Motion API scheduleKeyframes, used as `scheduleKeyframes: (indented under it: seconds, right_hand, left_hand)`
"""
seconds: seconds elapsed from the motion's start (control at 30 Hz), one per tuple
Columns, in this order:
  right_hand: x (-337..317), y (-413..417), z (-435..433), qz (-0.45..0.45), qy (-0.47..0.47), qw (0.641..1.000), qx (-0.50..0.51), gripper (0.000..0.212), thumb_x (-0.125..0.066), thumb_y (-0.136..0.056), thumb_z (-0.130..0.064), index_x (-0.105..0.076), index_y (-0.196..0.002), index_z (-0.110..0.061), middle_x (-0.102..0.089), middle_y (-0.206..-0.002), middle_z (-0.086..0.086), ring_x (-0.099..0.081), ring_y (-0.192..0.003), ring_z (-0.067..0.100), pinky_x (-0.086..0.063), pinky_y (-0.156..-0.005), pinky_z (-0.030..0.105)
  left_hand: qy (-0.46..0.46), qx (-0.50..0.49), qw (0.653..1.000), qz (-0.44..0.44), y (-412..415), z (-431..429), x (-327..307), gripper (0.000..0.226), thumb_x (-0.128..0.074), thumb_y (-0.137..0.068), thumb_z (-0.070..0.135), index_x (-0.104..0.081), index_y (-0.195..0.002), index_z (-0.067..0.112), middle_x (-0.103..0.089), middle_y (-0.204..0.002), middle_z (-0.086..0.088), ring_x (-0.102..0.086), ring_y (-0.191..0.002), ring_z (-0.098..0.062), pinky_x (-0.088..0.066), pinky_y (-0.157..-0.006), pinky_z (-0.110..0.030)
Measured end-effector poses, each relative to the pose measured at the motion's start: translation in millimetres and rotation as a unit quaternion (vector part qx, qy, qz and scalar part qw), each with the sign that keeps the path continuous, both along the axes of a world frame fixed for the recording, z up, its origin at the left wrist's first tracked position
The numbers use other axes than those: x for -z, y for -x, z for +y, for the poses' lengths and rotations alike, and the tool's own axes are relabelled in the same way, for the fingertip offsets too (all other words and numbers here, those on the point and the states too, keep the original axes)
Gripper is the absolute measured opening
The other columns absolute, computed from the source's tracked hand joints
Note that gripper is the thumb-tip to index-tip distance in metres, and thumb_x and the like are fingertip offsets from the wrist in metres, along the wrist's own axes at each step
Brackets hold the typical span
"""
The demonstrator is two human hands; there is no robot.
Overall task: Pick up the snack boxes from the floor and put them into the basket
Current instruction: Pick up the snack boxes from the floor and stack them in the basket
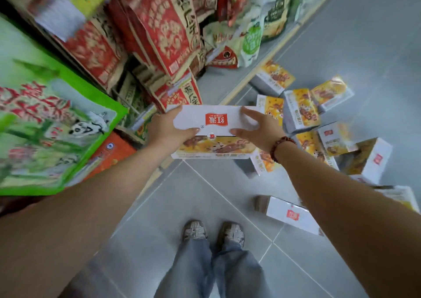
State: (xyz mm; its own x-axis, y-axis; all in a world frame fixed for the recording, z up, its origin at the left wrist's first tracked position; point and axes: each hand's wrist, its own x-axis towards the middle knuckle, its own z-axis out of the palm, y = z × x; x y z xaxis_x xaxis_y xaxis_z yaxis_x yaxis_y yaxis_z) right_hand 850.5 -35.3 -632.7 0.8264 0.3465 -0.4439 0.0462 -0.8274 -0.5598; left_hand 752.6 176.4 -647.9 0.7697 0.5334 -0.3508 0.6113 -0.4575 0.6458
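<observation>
Grey aisle floor: snack box is held above it, gripped at both short ends by left hand and right hand; judged light, stiff, crushable card; spilled boxes lie at 3 o'clock.

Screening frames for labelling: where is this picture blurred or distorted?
Head view: motion blur smears the red paper bags on the shelf and the scattered yellow-and-white snack boxes; the white red-logo box gripped by left hand and right hand is sharper; wide-angle distortion bends the grey floor tiles.
</observation>
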Motion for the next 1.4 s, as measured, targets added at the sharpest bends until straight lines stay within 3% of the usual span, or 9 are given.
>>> scheduleKeyframes:
  seconds: [0.23, 0.37, 0.53, 0.67, 0.83, 0.93, 1.07, 1.27, 1.4]
  right_hand:
    - [-153, 8, 12, -0.042, 0.013, 0.996, -0.082, 0.077, -0.06, -0.077, -0.064, -0.032, -0.144, -0.036, -0.044, -0.144, 0.005, -0.058, -0.11, 0.026, -0.051, -0.087, 0.034]
    - [-219, 34, 5, -0.07, -0.013, 0.991, -0.116, 0.082, -0.063, -0.076, -0.061, -0.028, -0.146, -0.035, -0.04, -0.146, 0.006, -0.055, -0.11, 0.026, -0.046, -0.078, 0.029]
    - [-281, 79, -6, -0.093, -0.038, 0.977, -0.19, 0.086, -0.066, -0.074, -0.061, -0.027, -0.146, -0.034, -0.04, -0.147, 0.005, -0.046, -0.126, 0.027, -0.044, -0.093, 0.035]
    - [-319, 127, 2, -0.103, -0.064, 0.956, -0.269, 0.084, -0.068, -0.075, -0.056, -0.033, -0.145, -0.029, -0.042, -0.145, 0.006, -0.045, -0.127, 0.027, -0.043, -0.094, 0.035]
    - [-347, 200, 31, -0.077, -0.101, 0.932, -0.339, 0.083, -0.072, -0.073, -0.052, -0.037, -0.143, -0.025, -0.041, -0.146, 0.005, -0.042, -0.13, 0.028, -0.04, -0.101, 0.04]
    - [-355, 256, 56, -0.057, -0.118, 0.913, -0.387, 0.085, -0.072, -0.074, -0.051, -0.035, -0.145, -0.024, -0.033, -0.151, 0.005, -0.037, -0.134, 0.03, -0.036, -0.108, 0.045]
    - [-360, 349, 89, -0.076, -0.126, 0.884, -0.443, 0.086, -0.071, -0.072, -0.057, -0.036, -0.144, -0.028, -0.03, -0.153, 0.002, -0.034, -0.137, 0.028, -0.033, -0.11, 0.044]
    - [-355, 523, 137, -0.06, -0.145, 0.839, -0.522, 0.088, -0.073, -0.068, -0.059, -0.038, -0.143, -0.029, -0.033, -0.152, 0.002, -0.035, -0.137, 0.025, -0.033, -0.11, 0.041]
    - [-343, 645, 161, -0.042, -0.149, 0.815, -0.558, 0.086, -0.072, -0.069, -0.059, -0.039, -0.142, -0.028, -0.033, -0.152, -0.002, -0.034, -0.138, 0.023, -0.032, -0.111, 0.04]
  left_hand:
    - [-0.049, -0.005, 0.997, -0.056, 23, 9, -160, 0.074, -0.077, -0.067, 0.05, -0.053, -0.132, 0.025, -0.053, -0.137, -0.004, -0.056, -0.115, -0.024, -0.047, -0.093, -0.032]
    - [-0.07, -0.047, 0.992, -0.098, 58, -6, -228, 0.071, -0.077, -0.068, 0.05, -0.054, -0.131, 0.027, -0.05, -0.14, 0.001, -0.049, -0.125, -0.02, -0.04, -0.094, -0.029]
    - [-0.098, -0.118, 0.982, -0.111, 129, -38, -287, 0.068, -0.075, -0.071, 0.05, -0.053, -0.132, 0.029, -0.049, -0.14, -0.001, -0.048, -0.125, -0.023, -0.042, -0.092, -0.031]
    - [-0.099, -0.196, 0.969, -0.116, 204, -53, -310, 0.07, -0.074, -0.067, 0.057, -0.054, -0.129, 0.031, -0.051, -0.139, 0.002, -0.048, -0.126, -0.021, -0.042, -0.099, -0.032]
    - [-0.094, -0.275, 0.95, -0.115, 307, -60, -334, 0.09, -0.066, -0.053, 0.08, -0.056, -0.127, 0.03, -0.051, -0.139, 0.0, -0.047, -0.128, -0.025, -0.042, -0.102, -0.04]
    - [-0.123, -0.32, 0.934, -0.101, 374, -58, -345, 0.07, -0.068, -0.07, 0.062, -0.052, -0.131, 0.029, -0.052, -0.138, 0.0, -0.05, -0.123, -0.026, -0.043, -0.097, -0.038]
    - [-0.118, -0.398, 0.903, -0.112, 477, -56, -356, 0.076, -0.071, -0.062, 0.066, -0.055, -0.127, 0.03, -0.062, -0.124, -0.002, -0.061, -0.105, -0.027, -0.051, -0.089, -0.041]
    - [-0.145, -0.508, 0.842, -0.107, 660, -63, -359, 0.069, -0.074, -0.068, 0.057, -0.055, -0.128, 0.029, -0.062, -0.125, -0.003, -0.059, -0.11, -0.024, -0.049, -0.091, -0.038]
    - [-0.148, -0.556, 0.813, -0.095, 776, -63, -355, 0.062, -0.073, -0.07, 0.054, -0.057, -0.125, 0.03, -0.061, -0.126, -0.004, -0.062, -0.102, -0.025, -0.049, -0.076, -0.032]
